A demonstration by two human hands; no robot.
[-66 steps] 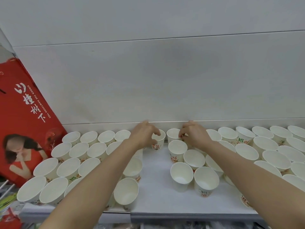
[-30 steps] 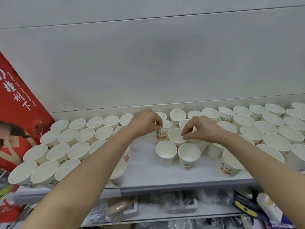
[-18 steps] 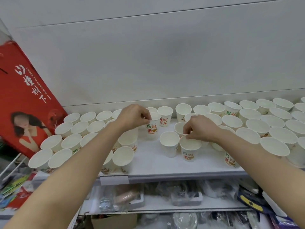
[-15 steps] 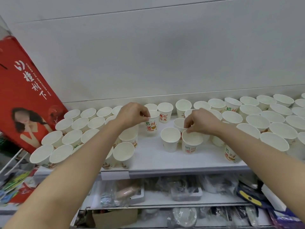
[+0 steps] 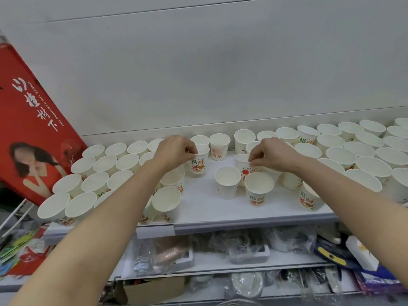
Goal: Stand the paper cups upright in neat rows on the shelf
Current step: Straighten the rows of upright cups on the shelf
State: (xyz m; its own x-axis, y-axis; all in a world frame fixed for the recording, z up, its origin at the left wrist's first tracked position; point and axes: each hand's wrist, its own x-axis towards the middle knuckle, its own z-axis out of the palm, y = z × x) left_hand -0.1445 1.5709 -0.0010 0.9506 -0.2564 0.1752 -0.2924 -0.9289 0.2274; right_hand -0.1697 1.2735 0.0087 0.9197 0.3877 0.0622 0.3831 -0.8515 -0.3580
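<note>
Several white paper cups with red and green print stand upright on a white shelf (image 5: 203, 208), in rows at the left and right with looser cups in the middle. My left hand (image 5: 174, 152) pinches the rim of one printed cup (image 5: 198, 164) beside the left block. My right hand (image 5: 272, 154) pinches the rim of another cup (image 5: 242, 165) with an apple print, just behind two loose front cups (image 5: 227, 181) (image 5: 258, 187).
A red poster (image 5: 28, 120) leans against the wall at the shelf's left end. The wall rises straight behind the back row. Below the shelf edge a lower shelf (image 5: 220, 259) holds plastic-wrapped goods and boxes.
Both hands have drawn back from the rear row toward the middle of the shelf, each keeping a pinch on a cup rim. The view has tilted down, showing the lower shelf.
</note>
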